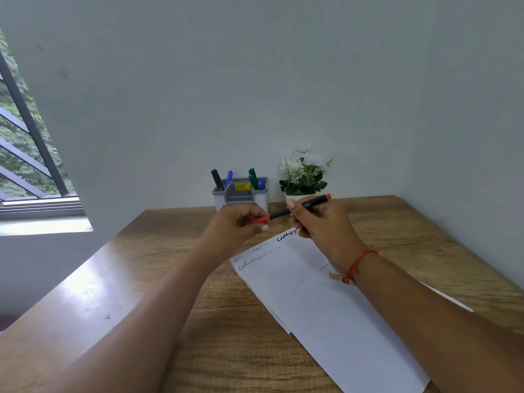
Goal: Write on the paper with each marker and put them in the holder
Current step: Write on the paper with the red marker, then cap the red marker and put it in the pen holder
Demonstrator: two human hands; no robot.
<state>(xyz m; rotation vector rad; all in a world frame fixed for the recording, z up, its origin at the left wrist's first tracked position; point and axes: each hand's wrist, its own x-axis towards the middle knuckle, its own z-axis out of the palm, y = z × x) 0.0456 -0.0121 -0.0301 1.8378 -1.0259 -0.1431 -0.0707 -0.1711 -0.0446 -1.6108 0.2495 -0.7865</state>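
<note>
A red marker (pixel 280 213) with a black barrel is held level above the desk, between both hands. My left hand (pixel 235 226) grips its red cap end. My right hand (pixel 320 222) grips the barrel, and the red tail sticks out to the upper right. White paper (pixel 326 302) lies on the desk below, with scribbles in several colours near its far edge. A grey holder (pixel 241 194) stands at the back against the wall with black, blue and green markers upright in it.
A small pot of white flowers (pixel 304 174) stands just right of the holder. The wooden desk (pixel 141 279) meets the wall at the back and right. A barred window (pixel 25 137) is on the left.
</note>
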